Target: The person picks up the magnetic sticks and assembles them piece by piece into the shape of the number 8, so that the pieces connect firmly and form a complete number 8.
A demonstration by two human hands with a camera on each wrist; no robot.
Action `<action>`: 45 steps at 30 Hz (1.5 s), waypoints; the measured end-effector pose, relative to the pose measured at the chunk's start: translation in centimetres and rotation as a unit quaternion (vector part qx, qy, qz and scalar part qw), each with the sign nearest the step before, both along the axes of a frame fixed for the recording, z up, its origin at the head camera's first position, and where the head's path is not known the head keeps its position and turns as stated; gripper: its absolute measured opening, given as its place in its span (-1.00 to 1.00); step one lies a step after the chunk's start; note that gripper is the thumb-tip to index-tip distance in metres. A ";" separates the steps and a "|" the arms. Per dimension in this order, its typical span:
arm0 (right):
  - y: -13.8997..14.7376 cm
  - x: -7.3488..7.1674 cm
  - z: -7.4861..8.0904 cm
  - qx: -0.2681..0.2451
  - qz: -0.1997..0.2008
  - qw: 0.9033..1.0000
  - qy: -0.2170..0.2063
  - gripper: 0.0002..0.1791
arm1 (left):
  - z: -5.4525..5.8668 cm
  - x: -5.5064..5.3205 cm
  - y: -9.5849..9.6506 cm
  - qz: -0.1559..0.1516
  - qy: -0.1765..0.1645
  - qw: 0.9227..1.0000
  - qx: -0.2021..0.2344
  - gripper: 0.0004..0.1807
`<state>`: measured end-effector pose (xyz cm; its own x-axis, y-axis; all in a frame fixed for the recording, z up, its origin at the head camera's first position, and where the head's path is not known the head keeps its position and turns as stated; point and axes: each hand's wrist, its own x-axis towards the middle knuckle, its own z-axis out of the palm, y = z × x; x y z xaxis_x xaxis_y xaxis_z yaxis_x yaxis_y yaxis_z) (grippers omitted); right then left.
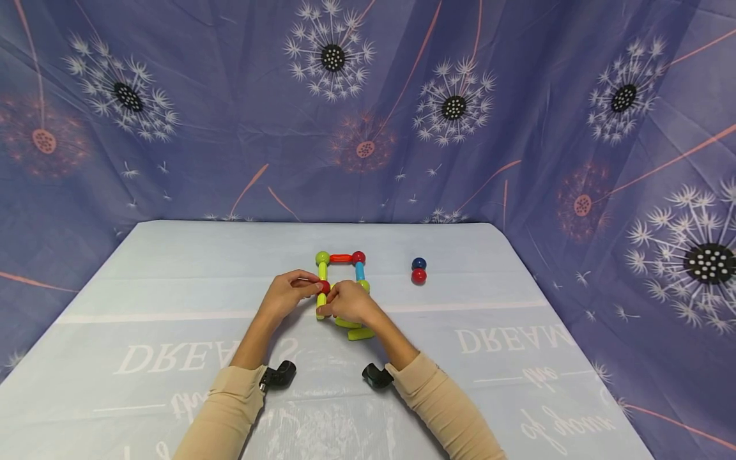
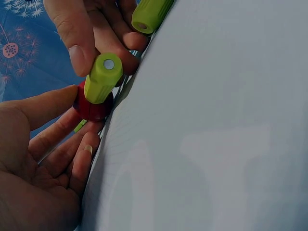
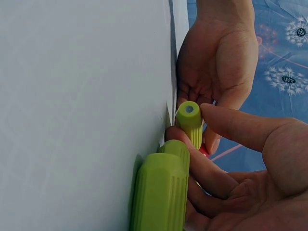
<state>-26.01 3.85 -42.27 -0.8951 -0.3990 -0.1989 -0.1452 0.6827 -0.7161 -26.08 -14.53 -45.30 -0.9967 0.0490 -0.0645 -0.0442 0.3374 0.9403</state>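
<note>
My left hand [image 1: 285, 295] pinches a red ball [image 1: 324, 287] between thumb and fingers. From its near side a yellow-green magnetic rod [image 2: 103, 79] sticks out, its metal tip showing. My right hand [image 3: 240, 163] holds this rod between thumb and finger. Beyond the hands lies a joined frame: a yellow-green rod [image 1: 322, 271], a green ball [image 1: 322, 257], a red rod [image 1: 341, 258], a dark red ball [image 1: 359, 257], a blue rod [image 1: 360, 271] and another green ball [image 1: 365, 285], partly covered by my right hand. Two more yellow-green rods [image 1: 361, 334] lie beneath and beside that hand.
To the right, a dark blue ball [image 1: 419, 263] and a red ball [image 1: 418, 276] touch each other on the white-clothed table [image 1: 489, 396]. A purple patterned cloth [image 1: 230, 115] hangs behind the table's far edge. Black cameras [image 1: 280, 374] sit at both wrists.
</note>
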 end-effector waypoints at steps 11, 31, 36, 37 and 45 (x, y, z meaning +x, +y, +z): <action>0.1 -0.1 0.1 0.000 0.003 1.000 -0.006 -0.73 | 0.0 0.0 -0.1 0.001 -0.006 1.000 0.002 -0.65; 7.1 -2.7 3.7 -0.100 -0.116 0.988 0.003 -0.62 | -0.1 -0.1 0.0 0.008 -0.007 1.000 -0.012 -0.65; 8.5 -3.1 4.1 -0.112 -0.139 0.984 0.007 -0.64 | 0.0 0.0 0.0 0.010 -0.006 1.000 -0.013 -0.66; 8.8 -3.2 4.1 -0.111 -0.145 0.983 0.011 -0.64 | 0.0 0.0 0.0 0.010 -0.007 1.000 -0.013 -0.66; 11.5 -3.7 4.0 -0.101 -0.192 0.975 0.042 -0.63 | 0.0 0.0 0.1 0.007 -0.010 1.000 -0.014 -0.65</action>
<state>-29.66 15.33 -38.22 -0.9961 -0.0539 -0.0704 0.0298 0.5442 -0.8384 -26.12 -14.48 -45.34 -0.9958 0.0321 -0.0857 -0.0683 0.3626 0.9294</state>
